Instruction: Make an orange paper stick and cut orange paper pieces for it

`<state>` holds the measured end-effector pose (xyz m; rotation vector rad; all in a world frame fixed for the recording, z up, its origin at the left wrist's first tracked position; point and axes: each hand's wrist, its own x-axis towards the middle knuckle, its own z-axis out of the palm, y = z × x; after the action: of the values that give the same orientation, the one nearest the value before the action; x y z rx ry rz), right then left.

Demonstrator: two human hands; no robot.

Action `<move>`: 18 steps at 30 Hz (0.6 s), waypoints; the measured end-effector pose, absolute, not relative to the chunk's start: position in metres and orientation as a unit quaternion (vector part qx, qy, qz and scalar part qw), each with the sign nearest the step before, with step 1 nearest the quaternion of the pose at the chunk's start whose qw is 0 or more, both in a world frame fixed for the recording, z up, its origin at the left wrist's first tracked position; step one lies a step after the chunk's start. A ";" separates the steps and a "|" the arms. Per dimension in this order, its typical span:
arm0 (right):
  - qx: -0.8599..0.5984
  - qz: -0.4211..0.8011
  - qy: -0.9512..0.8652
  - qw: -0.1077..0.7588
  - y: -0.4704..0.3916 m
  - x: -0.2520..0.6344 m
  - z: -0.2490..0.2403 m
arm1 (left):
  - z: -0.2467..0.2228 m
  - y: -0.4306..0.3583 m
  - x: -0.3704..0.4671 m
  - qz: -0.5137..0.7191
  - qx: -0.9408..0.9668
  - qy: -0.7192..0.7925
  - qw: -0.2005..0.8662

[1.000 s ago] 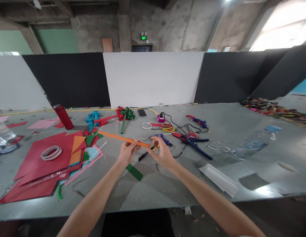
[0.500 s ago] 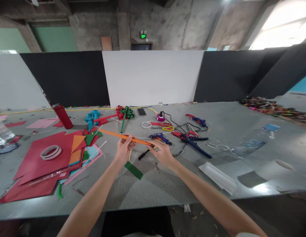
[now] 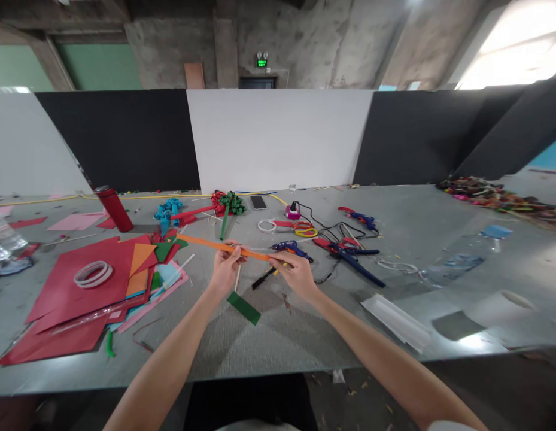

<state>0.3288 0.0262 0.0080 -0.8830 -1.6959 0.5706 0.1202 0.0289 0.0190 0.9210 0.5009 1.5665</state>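
Spanning both hands (image 3: 227,266) (image 3: 294,272), orange strip (image 3: 206,242) extends leftward.

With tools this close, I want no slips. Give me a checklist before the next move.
1. Left hand gripping the orange strip: ok.
2. Right hand pinching its right end: ok.
3. Strip's left end off the green scraps: cannot tell.
4. No tool close by the right hand: not ok, black-and-yellow tool beside it.
5. Nearer blue glue gun cool: cannot tell.
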 end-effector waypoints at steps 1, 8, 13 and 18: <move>-0.372 0.256 -0.705 0.547 0.027 0.329 0.007 | 0.019 0.029 0.120 0.672 0.397 0.209 0.589; -0.387 0.345 -0.626 0.582 0.036 0.329 0.006 | 0.019 0.030 0.115 0.649 0.419 0.212 0.598; -0.391 0.374 -0.599 0.590 0.041 0.334 0.007 | 0.018 0.031 0.115 0.648 0.407 0.205 0.610; -0.389 0.367 -0.588 0.607 0.045 0.338 0.007 | 0.022 0.034 0.112 0.667 0.364 0.181 0.624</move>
<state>0.3379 0.0450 0.0067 -0.8992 -1.3595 0.8483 0.1116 0.0339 0.0222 0.8352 0.4150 1.5323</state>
